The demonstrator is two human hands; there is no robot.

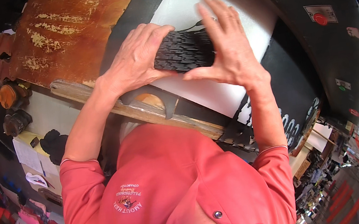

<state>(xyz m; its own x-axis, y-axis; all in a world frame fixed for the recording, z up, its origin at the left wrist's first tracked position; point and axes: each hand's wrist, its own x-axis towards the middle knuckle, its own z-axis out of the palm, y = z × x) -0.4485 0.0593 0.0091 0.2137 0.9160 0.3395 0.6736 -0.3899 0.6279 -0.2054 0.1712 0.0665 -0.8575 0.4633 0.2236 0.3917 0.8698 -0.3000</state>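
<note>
Between my two hands is a stack of thin black pieces (184,52), its many layered edges facing me. My left hand (137,58) is closed round the stack's left end, with the thumb at the far side. At the right end, my right hand (230,47) is open, its fingers spread upward and the thumb stretched out to the left. I cannot tell whether its palm presses on the stack. A small black loop-shaped piece (197,24) shows behind the stack. Beneath lies a white sheet (218,95).
A worn brown board (72,35) lies left, with a wooden rail (143,112) along the near edge and a dark curved piece (159,98) at it. Black sheeting with cutouts (289,126) lies right, by a dark machine with a red button (320,19). Shaped brown blocks (11,93) stand far left.
</note>
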